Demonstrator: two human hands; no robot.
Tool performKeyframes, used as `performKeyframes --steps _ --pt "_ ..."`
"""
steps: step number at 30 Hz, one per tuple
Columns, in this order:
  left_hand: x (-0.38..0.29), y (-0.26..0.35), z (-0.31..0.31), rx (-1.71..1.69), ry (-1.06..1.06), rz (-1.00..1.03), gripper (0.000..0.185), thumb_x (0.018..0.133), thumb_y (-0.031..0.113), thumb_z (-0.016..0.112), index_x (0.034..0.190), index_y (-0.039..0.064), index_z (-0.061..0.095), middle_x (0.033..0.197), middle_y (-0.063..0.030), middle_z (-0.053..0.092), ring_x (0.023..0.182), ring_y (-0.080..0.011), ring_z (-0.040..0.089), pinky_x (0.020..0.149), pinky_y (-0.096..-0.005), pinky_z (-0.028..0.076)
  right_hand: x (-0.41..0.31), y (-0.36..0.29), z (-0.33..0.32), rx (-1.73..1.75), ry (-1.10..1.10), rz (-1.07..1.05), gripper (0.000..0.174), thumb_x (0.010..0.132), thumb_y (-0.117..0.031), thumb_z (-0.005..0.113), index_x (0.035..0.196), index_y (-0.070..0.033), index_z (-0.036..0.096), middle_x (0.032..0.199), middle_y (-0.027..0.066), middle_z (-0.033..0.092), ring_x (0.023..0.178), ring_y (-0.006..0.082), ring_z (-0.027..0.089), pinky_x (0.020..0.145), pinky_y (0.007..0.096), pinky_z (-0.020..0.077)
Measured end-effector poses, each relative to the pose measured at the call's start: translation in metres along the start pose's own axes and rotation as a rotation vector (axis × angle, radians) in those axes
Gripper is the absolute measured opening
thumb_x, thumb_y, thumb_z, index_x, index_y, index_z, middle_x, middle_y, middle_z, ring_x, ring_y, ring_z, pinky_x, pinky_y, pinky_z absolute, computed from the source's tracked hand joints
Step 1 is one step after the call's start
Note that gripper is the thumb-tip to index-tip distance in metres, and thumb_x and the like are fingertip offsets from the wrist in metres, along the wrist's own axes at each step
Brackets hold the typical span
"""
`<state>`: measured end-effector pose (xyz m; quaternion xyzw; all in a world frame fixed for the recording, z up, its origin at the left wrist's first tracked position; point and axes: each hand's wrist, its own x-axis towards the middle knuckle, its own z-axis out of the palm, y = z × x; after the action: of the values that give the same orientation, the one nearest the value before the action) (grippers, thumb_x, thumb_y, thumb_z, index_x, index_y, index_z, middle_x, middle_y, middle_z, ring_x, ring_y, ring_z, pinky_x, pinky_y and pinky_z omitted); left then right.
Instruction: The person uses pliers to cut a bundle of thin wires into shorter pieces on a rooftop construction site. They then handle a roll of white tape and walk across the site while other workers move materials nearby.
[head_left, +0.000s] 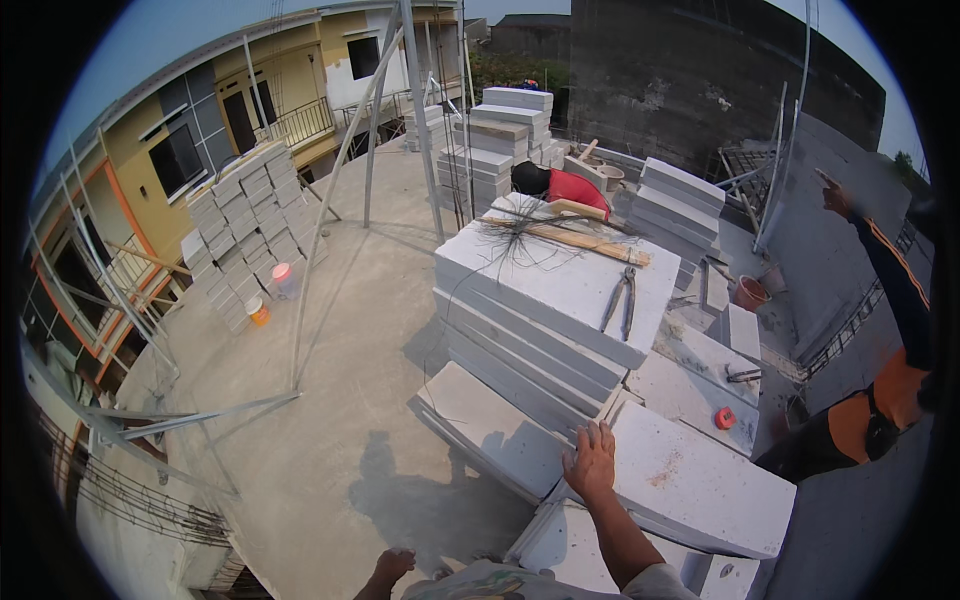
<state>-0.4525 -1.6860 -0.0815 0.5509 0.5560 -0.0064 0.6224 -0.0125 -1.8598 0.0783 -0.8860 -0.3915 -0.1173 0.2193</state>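
My right hand (591, 461) lies palm down at the edge of a white lightweight concrete block (697, 476), fingers forward and gripping nothing. Low in the picture, my left hand (394, 564) hangs beside my body with curled fingers, and nothing shows in it. A leaning block (499, 427) rests against the stack just ahead of my right hand. On top of that block stack (525, 352) lie pincers (624, 304), a wooden strip (581, 244) and a bundle of thin tie wire (517, 232).
A co-worker in red (574, 191) bends behind the stack. At right, another person's arm (889, 270) points outward. A red tape measure (724, 418) and second pliers (742, 375) lie on lower blocks. Metal props (424, 120) stand on the concrete floor (360, 300); rebar (142, 487) edges the left.
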Motion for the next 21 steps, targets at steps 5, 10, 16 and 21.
performKeyframes --steps 5,10,16,21 --pt "0.026 -0.017 0.001 0.289 -0.084 -0.034 0.044 0.087 0.037 0.058 0.104 -0.003 0.068 0.087 -0.0132 0.071 0.074 -0.0218 0.068 0.072 -0.0349 0.053 0.002 0.003 0.003 -0.019 -0.02 -0.005 0.056 0.075 -0.022 0.075 0.12 0.002 0.053 0.131 0.024 0.047 0.129 0.0453 0.037 0.109 0.0534 0.0287" --pt "0.07 -0.03 -0.034 0.425 -0.123 0.047 0.044 0.089 0.04 0.053 0.101 0.002 0.07 0.087 -0.0114 0.072 0.076 -0.0219 0.069 0.071 -0.036 0.053 0.004 0.002 0.001 0.002 -0.011 -0.018 0.051 0.073 -0.02 0.075 0.116 0.002 0.055 0.127 0.0235 0.05 0.126 0.0437 0.04 0.108 0.0536 0.0293" --pt "0.132 -0.015 -0.071 0.288 -0.135 0.027 0.044 0.088 0.042 0.055 0.095 0.001 0.07 0.08 -0.0117 0.071 0.074 -0.0221 0.068 0.071 -0.0351 0.051 0.003 0.004 0.012 -0.072 -0.004 -0.017 0.046 0.071 -0.018 0.074 0.11 0.002 0.058 0.126 0.0227 0.051 0.124 0.0424 0.043 0.108 0.0544 0.03" --pt "0.193 0.023 -0.112 0.286 -0.251 0.052 0.046 0.086 0.043 0.057 0.094 -0.001 0.069 0.079 -0.0134 0.07 0.075 -0.0241 0.068 0.072 -0.0361 0.051 0.005 -0.01 0.02 -0.317 -0.133 0.099 0.049 0.069 -0.021 0.075 0.11 0.001 0.059 0.123 0.0211 0.052 0.125 0.0411 0.043 0.109 0.056 0.0286"
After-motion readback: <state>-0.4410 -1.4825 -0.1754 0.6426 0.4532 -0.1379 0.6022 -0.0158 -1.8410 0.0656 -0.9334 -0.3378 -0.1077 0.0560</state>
